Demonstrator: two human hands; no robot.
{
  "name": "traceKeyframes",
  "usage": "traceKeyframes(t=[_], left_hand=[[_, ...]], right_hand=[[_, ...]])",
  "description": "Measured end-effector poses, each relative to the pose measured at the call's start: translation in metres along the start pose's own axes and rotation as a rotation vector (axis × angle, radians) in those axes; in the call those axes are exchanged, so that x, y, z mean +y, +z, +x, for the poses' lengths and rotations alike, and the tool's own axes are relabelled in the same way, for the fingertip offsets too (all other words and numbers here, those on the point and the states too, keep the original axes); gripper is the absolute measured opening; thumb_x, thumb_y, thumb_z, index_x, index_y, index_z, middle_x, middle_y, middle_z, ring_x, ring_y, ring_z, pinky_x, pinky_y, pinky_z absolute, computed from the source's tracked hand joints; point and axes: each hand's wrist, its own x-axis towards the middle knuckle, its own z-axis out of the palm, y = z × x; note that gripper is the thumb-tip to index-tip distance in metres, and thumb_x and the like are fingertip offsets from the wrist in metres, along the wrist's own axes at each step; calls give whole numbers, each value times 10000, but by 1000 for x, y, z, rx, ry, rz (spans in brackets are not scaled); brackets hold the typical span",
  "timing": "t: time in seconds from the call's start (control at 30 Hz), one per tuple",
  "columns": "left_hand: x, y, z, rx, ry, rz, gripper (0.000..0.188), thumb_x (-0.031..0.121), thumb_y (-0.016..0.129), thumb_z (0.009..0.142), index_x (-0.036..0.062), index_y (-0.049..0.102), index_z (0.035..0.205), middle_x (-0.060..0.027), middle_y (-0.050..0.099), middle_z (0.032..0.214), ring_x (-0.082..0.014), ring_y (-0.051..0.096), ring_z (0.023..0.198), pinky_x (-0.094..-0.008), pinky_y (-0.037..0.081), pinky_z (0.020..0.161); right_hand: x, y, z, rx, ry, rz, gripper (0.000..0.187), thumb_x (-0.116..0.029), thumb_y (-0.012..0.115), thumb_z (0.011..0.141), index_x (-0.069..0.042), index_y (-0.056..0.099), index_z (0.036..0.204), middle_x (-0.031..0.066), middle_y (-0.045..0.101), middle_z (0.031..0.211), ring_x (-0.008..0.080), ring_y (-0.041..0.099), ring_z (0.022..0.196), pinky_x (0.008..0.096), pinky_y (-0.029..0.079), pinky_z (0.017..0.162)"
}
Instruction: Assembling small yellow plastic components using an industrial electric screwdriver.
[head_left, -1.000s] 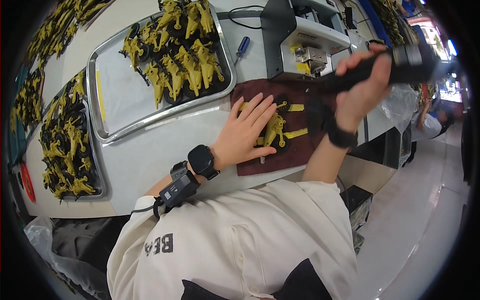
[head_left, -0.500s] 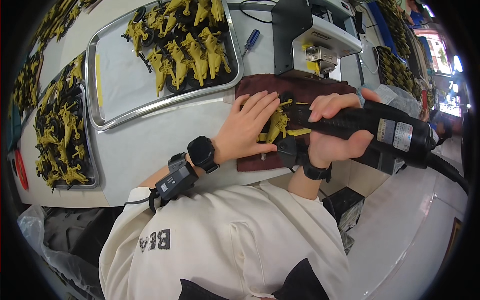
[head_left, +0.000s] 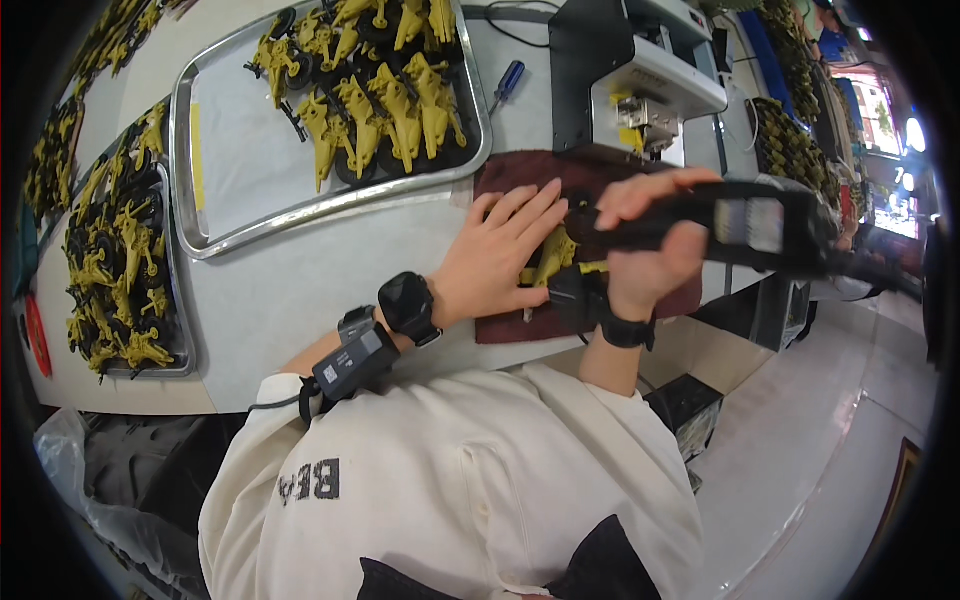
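Note:
My left hand (head_left: 500, 248) lies stretched over a yellow toy motorcycle (head_left: 553, 258) with dark wheels, its thumb and fingers on either side, holding the toy down on a dark red cloth (head_left: 520, 170). My hand and the tool hide part of the toy. My right hand (head_left: 650, 235) is wrapped round a black corded power tool (head_left: 690, 220), blurred by motion. The tool lies nearly level, its narrow end toward the toy's upper side. I cannot make out whether its tip touches the toy. A black device (head_left: 577, 288) strapped at my right wrist sits close to the toy.
A metal tray (head_left: 330, 205) at the back holds several yellow toy motorcycles (head_left: 400, 110); another metal tray (head_left: 190, 330) at the left is full of them. A blue-handled screwdriver (head_left: 510, 80) lies beside a grey-and-black machine (head_left: 640, 90) at the back. The tool's cord (head_left: 880, 270) runs right.
The tool in my right hand has swung up at its rear end and moved slightly, turning more level. My left hand stays at the toy, nearly unmoved.

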Motion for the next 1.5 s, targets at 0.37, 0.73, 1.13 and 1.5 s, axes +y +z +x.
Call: traceKeyframes(t=[0.37,0.73,1.13,1.5], left_hand=[[2,-7,8,-13,24,0,889,423,717,639,71,331,1359,-91,303,1433,-279,326,1257,-424,248,998],[1,-3,6,17,32,26,818,422,709,636,162,393,1344,-104,323,1417,-280,345,1237,-429,258,983],[2,-3,6,-5,28,36,816,394,720,617,169,401,1333,-100,321,1417,-278,343,1241,-432,253,987],[1,-3,5,27,22,2,800,373,722,621,157,410,1326,-104,335,1408,-283,350,1234,-421,251,988]], right_hand=[[-32,-15,107,273,-345,-247,447,-291,573,839,44,407,1084,94,523,589,168,501,453,286,442,445],[-50,-8,-5,64,-108,-14,668,-496,585,802,-17,305,1173,103,511,671,181,477,459,306,418,456],[-21,-9,-14,168,-34,-123,528,-302,646,789,24,350,1080,97,527,664,166,515,502,283,464,529],[-33,-7,-12,171,-102,-34,647,-453,633,792,-7,324,1145,99,513,660,176,479,462,313,444,474]])
